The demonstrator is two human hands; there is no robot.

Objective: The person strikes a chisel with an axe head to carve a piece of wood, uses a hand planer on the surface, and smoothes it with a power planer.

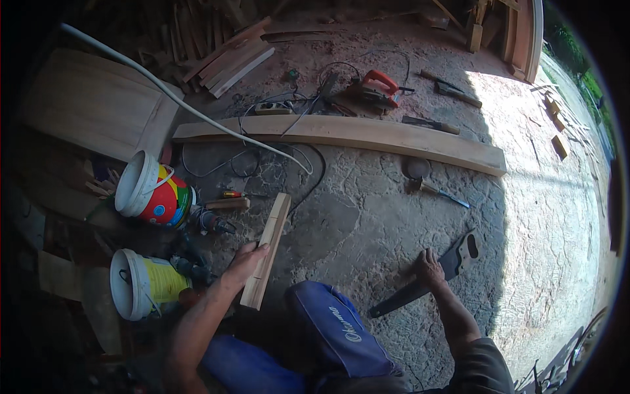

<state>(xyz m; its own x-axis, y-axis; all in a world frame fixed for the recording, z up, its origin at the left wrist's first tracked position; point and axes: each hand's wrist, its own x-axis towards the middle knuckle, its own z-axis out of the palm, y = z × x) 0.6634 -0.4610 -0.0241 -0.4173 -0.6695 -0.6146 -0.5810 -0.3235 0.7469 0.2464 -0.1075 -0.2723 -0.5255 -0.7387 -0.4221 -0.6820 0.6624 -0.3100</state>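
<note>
Grips a short wooden bar point(263, 270) in the fingers of the left hand point(244, 268), tilted, left of the knee point(331, 322). Reaches the right hand point(430, 269) down to the saw point(401, 298) on the floor point(367, 243); cannot tell if clenched or loose there. Has a long beam point(341, 134) lying across ahead, a chisel point(446, 195) nearer, a red-and-yellow bucket point(172, 200) leftward.

The left hand point(249, 260) is closed in a grip, the left forearm point(201, 315) angled up and rightward; the right hand point(430, 268) is lowered, back upward, its fingers pointed forward, well apart from the left.
</note>
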